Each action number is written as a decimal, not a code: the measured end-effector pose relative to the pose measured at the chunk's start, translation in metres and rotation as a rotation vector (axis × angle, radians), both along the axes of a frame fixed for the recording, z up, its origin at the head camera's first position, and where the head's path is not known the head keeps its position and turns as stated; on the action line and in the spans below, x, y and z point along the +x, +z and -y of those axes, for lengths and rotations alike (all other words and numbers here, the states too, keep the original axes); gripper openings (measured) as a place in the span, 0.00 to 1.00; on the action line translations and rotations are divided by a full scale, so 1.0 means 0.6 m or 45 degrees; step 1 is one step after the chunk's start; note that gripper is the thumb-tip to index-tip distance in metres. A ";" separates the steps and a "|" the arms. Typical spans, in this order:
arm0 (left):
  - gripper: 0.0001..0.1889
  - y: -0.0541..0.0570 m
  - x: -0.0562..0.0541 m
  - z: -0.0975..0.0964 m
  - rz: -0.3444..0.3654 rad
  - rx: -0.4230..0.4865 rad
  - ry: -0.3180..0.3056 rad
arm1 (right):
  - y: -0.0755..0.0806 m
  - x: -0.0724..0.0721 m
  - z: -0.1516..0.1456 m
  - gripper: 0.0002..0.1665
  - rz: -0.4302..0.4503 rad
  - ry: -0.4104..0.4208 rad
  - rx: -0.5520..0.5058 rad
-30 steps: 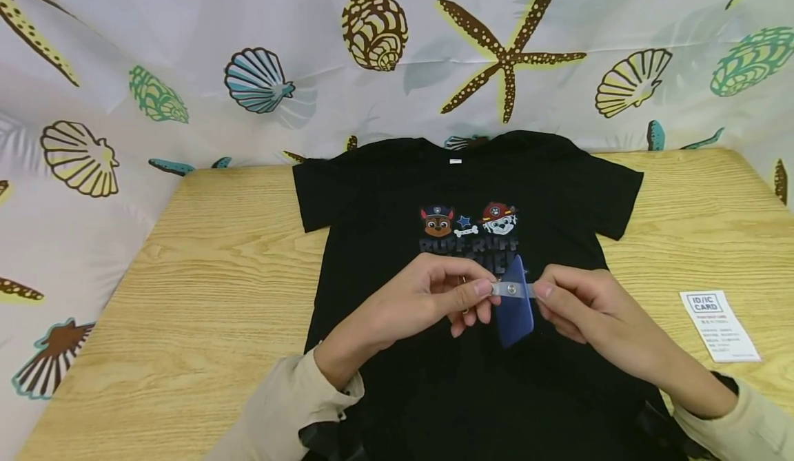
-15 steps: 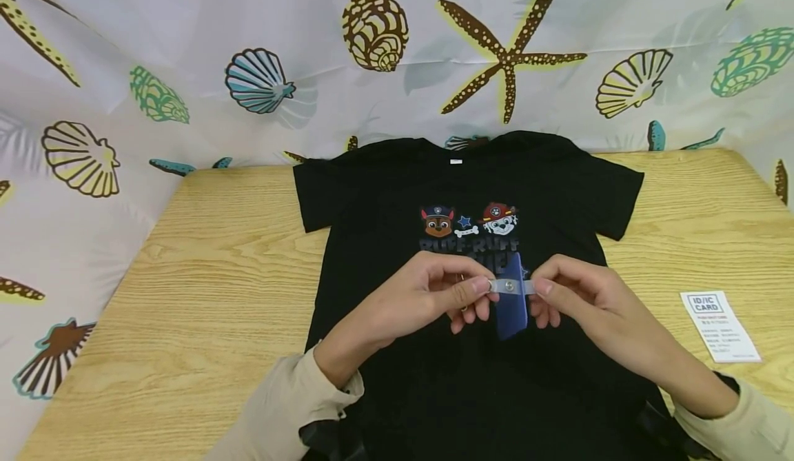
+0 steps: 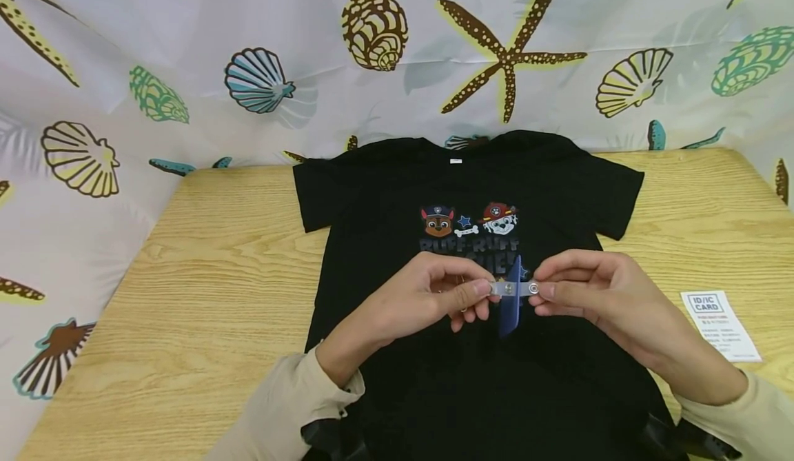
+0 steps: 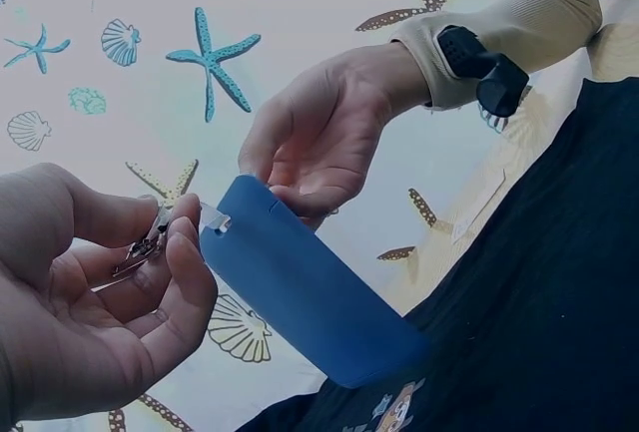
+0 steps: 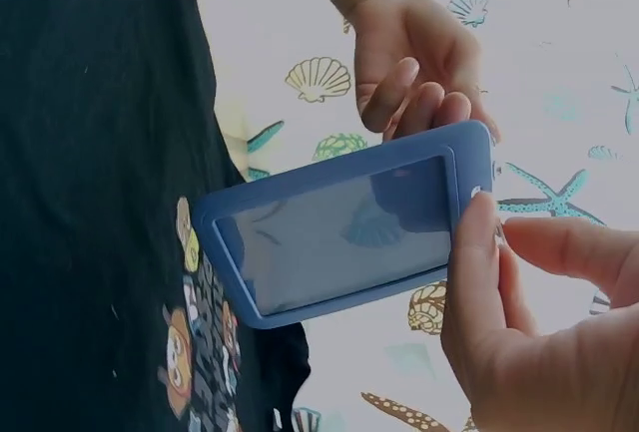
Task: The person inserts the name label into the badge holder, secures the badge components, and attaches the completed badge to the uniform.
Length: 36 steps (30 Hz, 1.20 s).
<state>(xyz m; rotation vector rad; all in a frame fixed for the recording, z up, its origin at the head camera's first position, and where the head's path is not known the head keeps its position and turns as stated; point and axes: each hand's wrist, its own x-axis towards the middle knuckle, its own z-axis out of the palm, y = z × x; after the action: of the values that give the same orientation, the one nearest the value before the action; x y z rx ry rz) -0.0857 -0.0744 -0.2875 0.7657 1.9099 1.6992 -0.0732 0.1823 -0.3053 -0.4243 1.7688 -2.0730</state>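
A blue ID badge holder (image 3: pixel 510 318) hangs almost edge-on to the head camera, above the black T-shirt (image 3: pixel 428 378). A clear snap strap (image 3: pixel 526 289) passes through the slot at its top. With thumb and fingers, my left hand (image 3: pixel 428 295) pinches the strap's left end, where a metal clip (image 4: pixel 148 244) shows in the left wrist view. On the other side, my right hand (image 3: pixel 614 302) pinches the strap's free end next to a round snap. The holder's clear window (image 5: pixel 339 237) faces the right wrist camera, and its plain blue back faces the left one.
A white printed card (image 3: pixel 721 326) marked ID/IC CARD lies on the wooden table (image 3: pixel 205 295), right of the shirt. Behind the table hangs a white curtain (image 3: pixel 310 20) with shells and starfish. The shirt lies spread flat, its cartoon dog print (image 3: pixel 468 221) facing up.
My right hand has shifted its pinch outward along the strap, so the snap on that end now shows. The badge holder has turned more edge-on. The left hand has hardly moved.
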 end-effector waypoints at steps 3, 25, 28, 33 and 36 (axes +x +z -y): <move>0.09 -0.001 0.001 0.000 0.014 0.000 -0.002 | -0.005 -0.002 -0.002 0.13 0.051 0.052 -0.082; 0.10 0.001 0.004 0.003 0.083 0.117 0.034 | 0.006 0.004 0.019 0.43 -0.409 0.112 0.391; 0.11 0.001 0.005 -0.001 0.089 0.119 0.017 | 0.000 0.001 0.020 0.51 -0.501 0.139 0.470; 0.11 0.001 0.006 -0.002 0.091 0.122 0.015 | -0.009 -0.002 0.022 0.52 -0.524 0.166 0.476; 0.11 0.001 0.007 -0.001 0.091 0.128 0.010 | -0.012 -0.002 0.024 0.50 -0.545 0.134 0.468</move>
<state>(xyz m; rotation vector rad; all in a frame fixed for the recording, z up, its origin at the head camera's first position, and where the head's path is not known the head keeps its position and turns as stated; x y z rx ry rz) -0.0816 -0.0736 -0.2868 0.7251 1.7932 1.8144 -0.0745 0.1677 -0.3125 -0.8753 2.2556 -1.6162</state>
